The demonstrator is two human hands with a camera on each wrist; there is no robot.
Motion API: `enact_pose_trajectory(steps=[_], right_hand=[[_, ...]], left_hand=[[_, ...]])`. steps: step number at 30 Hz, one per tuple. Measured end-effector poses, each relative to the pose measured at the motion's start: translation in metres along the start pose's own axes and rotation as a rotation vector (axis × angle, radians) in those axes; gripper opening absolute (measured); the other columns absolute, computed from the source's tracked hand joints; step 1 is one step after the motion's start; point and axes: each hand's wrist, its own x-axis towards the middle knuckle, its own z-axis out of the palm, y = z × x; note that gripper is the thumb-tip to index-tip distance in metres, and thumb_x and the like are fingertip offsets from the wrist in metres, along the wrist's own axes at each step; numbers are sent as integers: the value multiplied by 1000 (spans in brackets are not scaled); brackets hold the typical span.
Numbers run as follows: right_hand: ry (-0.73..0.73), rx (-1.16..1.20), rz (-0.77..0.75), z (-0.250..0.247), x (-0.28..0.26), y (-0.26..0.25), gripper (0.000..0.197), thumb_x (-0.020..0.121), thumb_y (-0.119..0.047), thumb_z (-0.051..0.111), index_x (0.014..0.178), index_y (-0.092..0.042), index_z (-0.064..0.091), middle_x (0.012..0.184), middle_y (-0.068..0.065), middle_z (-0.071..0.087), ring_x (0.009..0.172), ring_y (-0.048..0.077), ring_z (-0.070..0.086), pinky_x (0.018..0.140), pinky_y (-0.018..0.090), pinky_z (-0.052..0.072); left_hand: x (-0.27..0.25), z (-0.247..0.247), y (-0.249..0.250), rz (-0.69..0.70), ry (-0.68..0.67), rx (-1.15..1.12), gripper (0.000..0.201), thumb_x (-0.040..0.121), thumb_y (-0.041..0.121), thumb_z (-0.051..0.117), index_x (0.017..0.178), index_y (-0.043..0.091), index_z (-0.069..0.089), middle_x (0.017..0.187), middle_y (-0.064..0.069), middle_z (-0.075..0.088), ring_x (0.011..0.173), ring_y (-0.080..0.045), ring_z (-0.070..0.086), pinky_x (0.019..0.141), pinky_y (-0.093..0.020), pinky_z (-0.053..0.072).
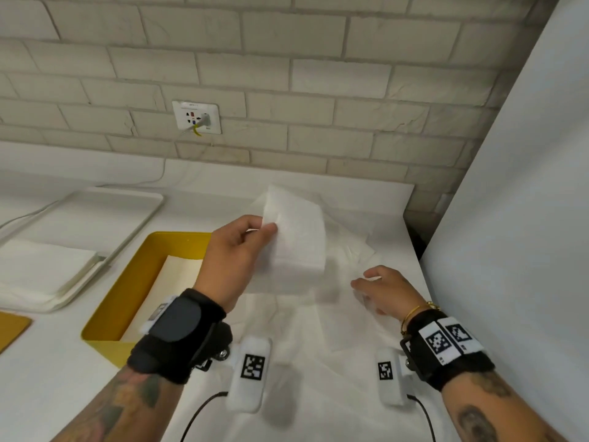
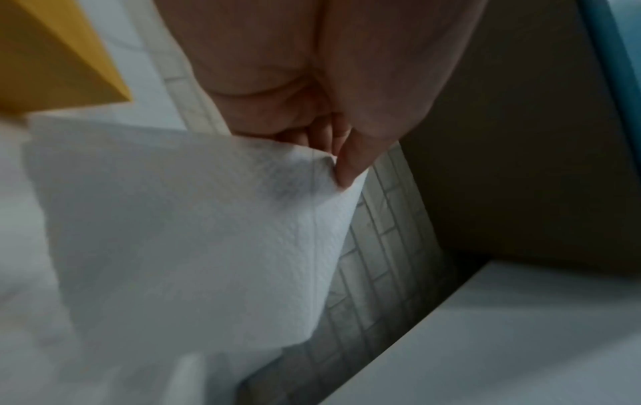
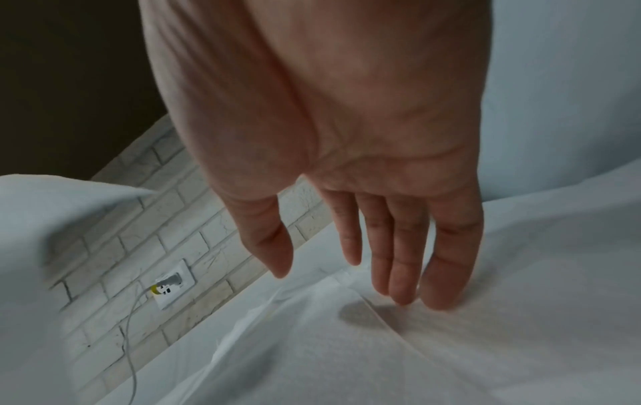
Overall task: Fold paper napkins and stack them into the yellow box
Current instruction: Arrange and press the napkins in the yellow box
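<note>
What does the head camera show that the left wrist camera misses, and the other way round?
Only the head view shows the right hand open above the spread napkins, the inside of the yellow box, the white tray beside it and the wall socket.

Only the left wrist view shows the napkin's embossed texture and the fingertips pinching its edge up close.

Both show the left hand holding the folded napkin, the box and the brick wall.

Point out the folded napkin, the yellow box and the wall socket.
folded napkin [image 1: 298,237], head view, middle of its lifted face.
yellow box [image 1: 110,301], head view, left wall.
wall socket [image 1: 196,118], head view, centre of the plate.
</note>
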Motion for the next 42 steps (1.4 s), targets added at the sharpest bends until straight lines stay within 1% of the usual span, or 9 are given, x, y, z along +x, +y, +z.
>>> enact_pose_trajectory(steps=[5, 8, 10, 13, 16, 23, 32, 37, 42], right_hand=[[-12, 90, 11, 6, 10, -5, 64, 87, -40, 76, 139, -15, 50, 125, 10, 62, 103, 25, 60, 82, 30, 48], [-44, 187, 22, 7, 12, -6, 57, 86, -33, 79, 135, -14, 57, 127, 10, 64, 111, 26, 62, 89, 34, 52], [-31, 261, 9, 7, 15, -3, 44, 85, -29, 80, 123, -11, 65, 122, 12, 68, 109, 27, 66, 94, 38, 54], [27, 272, -84, 4, 14, 0, 14, 90, -20, 74, 96, -8, 72, 96, 14, 74, 81, 22, 67, 74, 33, 53], [45, 252, -135, -2, 8, 4, 4, 94, -18, 69, 95, -14, 70, 91, 5, 73, 75, 18, 63, 64, 27, 44], [0, 446, -299, -27, -29, -3, 15, 96, -10, 66, 107, -19, 69, 102, 3, 79, 101, 29, 73, 92, 48, 54], [-232, 679, -270, 30, -69, -15, 17, 96, -3, 62, 111, -7, 67, 105, 13, 77, 88, 18, 75, 68, 25, 60], [-148, 558, -209, 67, -65, 2, 12, 96, -11, 66, 107, -13, 70, 101, 5, 79, 100, 28, 74, 100, 56, 53], [-115, 572, -184, 74, -65, 6, 13, 96, -9, 66, 107, -13, 70, 101, 4, 79, 102, 27, 73, 102, 56, 52]], left_hand=[[-11, -3, 3, -202, -61, -310, 11, 91, 18, 69, 81, 14, 69, 86, -8, 73, 73, -20, 65, 67, -30, 50], [-16, -5, -21, -338, -51, -388, 13, 84, 21, 72, 91, 11, 67, 99, -14, 77, 80, -22, 73, 67, -31, 60], [-20, -4, -40, -475, -53, -451, 23, 92, 18, 67, 110, 5, 65, 111, -19, 75, 93, -29, 74, 75, -37, 62], [-27, -2, -65, -614, -57, -518, 40, 94, 18, 64, 129, -1, 61, 119, -23, 71, 113, -41, 67, 92, -49, 57], [-32, 2, -84, -639, -31, -530, 39, 95, 13, 63, 131, -2, 59, 117, -23, 72, 106, -37, 71, 91, -47, 58], [-37, 8, -94, -682, -54, -576, 30, 105, 11, 48, 129, 10, 66, 121, -18, 72, 114, -36, 68, 103, -50, 50], [-36, 14, -92, -786, -125, -828, 51, 106, 39, 44, 137, 2, 60, 136, -23, 63, 130, -38, 57, 117, -51, 36], [-39, 11, -90, -777, -156, -865, 58, 104, 45, 43, 140, 1, 57, 138, -24, 60, 131, -38, 56, 118, -51, 36], [-43, 14, -84, -774, -143, -858, 57, 106, 43, 38, 135, 0, 60, 131, -23, 65, 118, -35, 66, 100, -44, 50]])
